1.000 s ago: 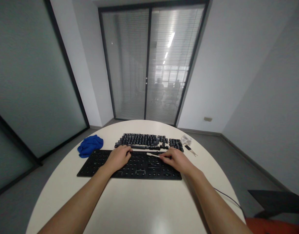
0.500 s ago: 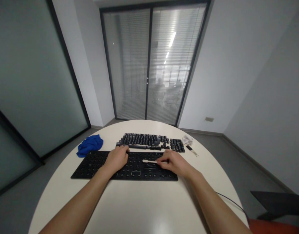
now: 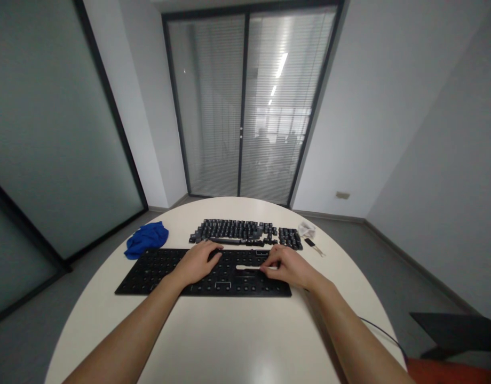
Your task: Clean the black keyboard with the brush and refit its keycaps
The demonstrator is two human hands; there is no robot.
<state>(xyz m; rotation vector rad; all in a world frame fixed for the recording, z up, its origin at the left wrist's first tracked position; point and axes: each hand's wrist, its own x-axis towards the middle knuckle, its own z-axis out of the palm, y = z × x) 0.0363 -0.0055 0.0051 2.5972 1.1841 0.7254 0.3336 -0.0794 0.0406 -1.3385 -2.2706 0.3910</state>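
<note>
A black keyboard base (image 3: 149, 272) with its keycaps off lies across the round white table (image 3: 229, 341). My left hand (image 3: 197, 262) rests flat on the base's middle, fingers stretched out toward the far edge. My right hand (image 3: 287, 265) pinches a thin white stick-like tool (image 3: 247, 267), whose tip lies on the base and points left. Behind the base, the removed dark keycaps (image 3: 245, 232) are laid out in rows.
A crumpled blue cloth (image 3: 146, 239) lies at the table's left. At the back right sit a clear plastic wrapper (image 3: 308, 229) and a small black keycap puller (image 3: 313, 245). A dark cable (image 3: 379, 328) runs off the right edge. Glass doors with blinds stand beyond.
The keyboard base has shifted a little left and toward me. My right hand and the white tool moved nearer over the base; my left hand's fingers stretched forward.
</note>
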